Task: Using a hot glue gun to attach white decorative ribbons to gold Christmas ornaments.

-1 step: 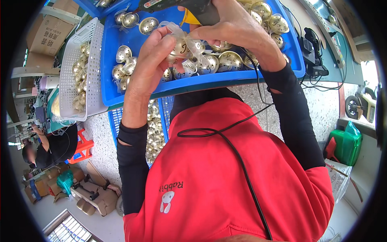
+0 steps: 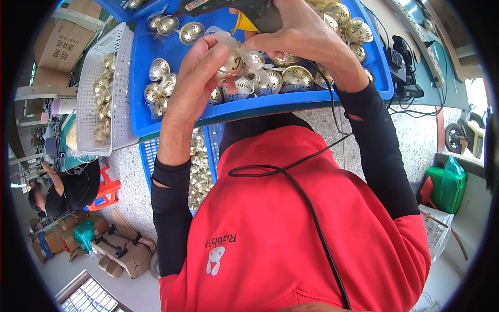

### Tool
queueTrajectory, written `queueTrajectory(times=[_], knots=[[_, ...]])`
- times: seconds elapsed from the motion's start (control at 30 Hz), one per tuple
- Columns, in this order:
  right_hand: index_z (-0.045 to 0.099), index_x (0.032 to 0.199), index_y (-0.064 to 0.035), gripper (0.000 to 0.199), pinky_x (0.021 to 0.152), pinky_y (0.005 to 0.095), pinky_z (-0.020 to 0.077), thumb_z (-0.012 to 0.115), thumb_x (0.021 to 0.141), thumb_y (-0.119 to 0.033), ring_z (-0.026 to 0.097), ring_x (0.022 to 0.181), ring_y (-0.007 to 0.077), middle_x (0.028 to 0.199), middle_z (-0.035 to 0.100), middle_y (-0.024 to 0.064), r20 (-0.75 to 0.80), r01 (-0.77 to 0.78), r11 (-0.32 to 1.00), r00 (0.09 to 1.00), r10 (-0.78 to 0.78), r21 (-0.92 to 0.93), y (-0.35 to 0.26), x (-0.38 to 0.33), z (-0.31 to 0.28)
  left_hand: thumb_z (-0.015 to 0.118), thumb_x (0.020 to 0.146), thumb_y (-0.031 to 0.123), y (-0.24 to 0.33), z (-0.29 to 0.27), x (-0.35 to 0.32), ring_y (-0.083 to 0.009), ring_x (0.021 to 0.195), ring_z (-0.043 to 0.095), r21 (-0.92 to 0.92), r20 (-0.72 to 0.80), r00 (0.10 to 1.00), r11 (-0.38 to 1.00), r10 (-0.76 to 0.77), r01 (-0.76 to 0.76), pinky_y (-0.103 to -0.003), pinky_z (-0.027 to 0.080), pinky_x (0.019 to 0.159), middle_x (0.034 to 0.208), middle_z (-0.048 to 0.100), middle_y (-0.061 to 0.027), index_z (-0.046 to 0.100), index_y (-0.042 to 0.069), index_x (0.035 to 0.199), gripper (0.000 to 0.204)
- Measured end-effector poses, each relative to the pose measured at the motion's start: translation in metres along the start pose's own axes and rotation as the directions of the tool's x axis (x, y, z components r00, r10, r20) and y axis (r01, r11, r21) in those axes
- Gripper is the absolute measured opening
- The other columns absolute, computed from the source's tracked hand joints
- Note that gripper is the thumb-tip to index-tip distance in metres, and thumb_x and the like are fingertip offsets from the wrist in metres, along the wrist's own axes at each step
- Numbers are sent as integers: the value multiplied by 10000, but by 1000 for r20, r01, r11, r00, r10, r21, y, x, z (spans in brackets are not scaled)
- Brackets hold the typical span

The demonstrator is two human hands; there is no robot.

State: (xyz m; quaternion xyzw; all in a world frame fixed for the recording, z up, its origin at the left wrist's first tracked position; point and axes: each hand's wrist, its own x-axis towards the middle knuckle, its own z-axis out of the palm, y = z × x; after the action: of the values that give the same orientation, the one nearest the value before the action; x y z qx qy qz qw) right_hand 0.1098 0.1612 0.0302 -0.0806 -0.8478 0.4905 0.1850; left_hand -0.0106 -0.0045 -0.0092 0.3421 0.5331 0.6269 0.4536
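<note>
My left hand [image 2: 191,78] is closed around a gold bell-shaped ornament [image 2: 234,65] with dark markings and a sheer pale ribbon bow [image 2: 226,39] on top. In my right hand [image 2: 312,44] is a dark green glue gun [image 2: 265,16] with a yellow trigger [image 2: 245,23]; its upper end is cut off by the picture's edge. The right fingertips are close to the bow, and whether they touch it I cannot tell. Both hands are over a blue tray [image 2: 136,104], where several similar gold ornaments [image 2: 297,79] lie, some with ribbons.
A white perforated basket [image 2: 120,67] of gold ornaments stands left of the tray. Below the table edge, a blue crate [image 2: 209,151] holds more. A black cord [image 2: 312,208] loops across my red apron. Black devices [image 2: 397,67] stand right. Another person [image 2: 70,187] sits far left.
</note>
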Motion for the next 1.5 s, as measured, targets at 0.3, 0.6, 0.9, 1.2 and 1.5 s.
queueTrajectory(times=[0.3,0.6,0.9,1.2,1.5], knots=[[532,655,37,289,424,299,320,716,648,-186,395,467,97,498,445,31,-2,-39,993,999,39,-110,6,3,8,570,831,218,-9,7,2,-169,804,626,79,-189,978,994,85,-71,-268,513,510,946,586,-117,423,-16,1148,421],[603,754,15,239,437,240,360,750,691,-163,474,484,68,586,570,17,-60,11,977,998,2,214,25,-5,23,513,784,166,-17,4,5,-165,711,612,56,-281,950,991,135,-124,-264,499,483,942,587,-125,395,-38,1167,449],[565,646,-16,259,452,255,331,734,715,-199,431,497,59,553,507,-3,-119,-50,974,990,78,221,17,1,24,516,775,167,-13,19,0,-107,658,558,426,-154,975,901,161,-82,-232,448,494,981,533,-103,392,-2,1144,425],[552,704,-5,128,416,258,329,668,715,-58,454,465,86,548,510,7,-257,-10,885,955,146,466,13,-6,28,539,798,160,-18,7,4,-115,692,596,169,-232,950,970,210,-174,-216,472,464,970,554,-81,437,31,1116,358],[541,920,13,212,420,230,377,639,740,70,501,475,101,677,572,48,-385,169,585,884,266,793,24,-18,47,487,829,195,-21,14,6,-140,675,606,123,-344,924,984,166,-131,-243,478,452,902,602,-86,455,18,1085,312]])
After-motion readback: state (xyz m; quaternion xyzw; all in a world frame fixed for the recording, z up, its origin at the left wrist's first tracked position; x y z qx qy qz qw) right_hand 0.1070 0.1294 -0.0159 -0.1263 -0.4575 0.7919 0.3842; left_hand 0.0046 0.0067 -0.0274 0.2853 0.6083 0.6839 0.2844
